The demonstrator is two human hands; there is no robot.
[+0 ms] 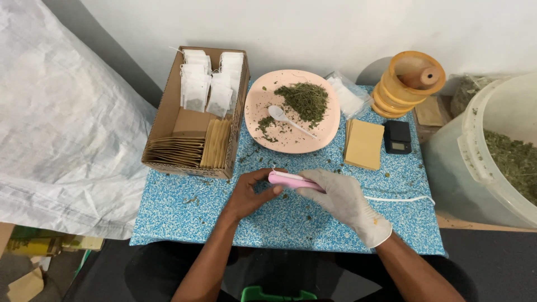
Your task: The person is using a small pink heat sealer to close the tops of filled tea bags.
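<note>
My left hand [250, 193] is bare and grips the left end of a small pink and white hand-held device [288, 179] over the blue speckled table [184, 210]. My right hand [341, 197], in a white glove, closes over the device's right end. A white cord [400, 199] runs from it to the right. Just beyond the hands lies a pink plate [263, 103] with a heap of dried green herb [306, 100] and a white spoon [282, 117].
A cardboard box [162, 120] at the left holds white sachets [208, 84] and brown paper envelopes [193, 148]. A stack of brown envelopes [363, 144], a small black scale [397, 137], an orange wooden jar [405, 84] and a plastic bucket of herb [492, 151] stand at the right. A white sack [56, 123] lies at the left.
</note>
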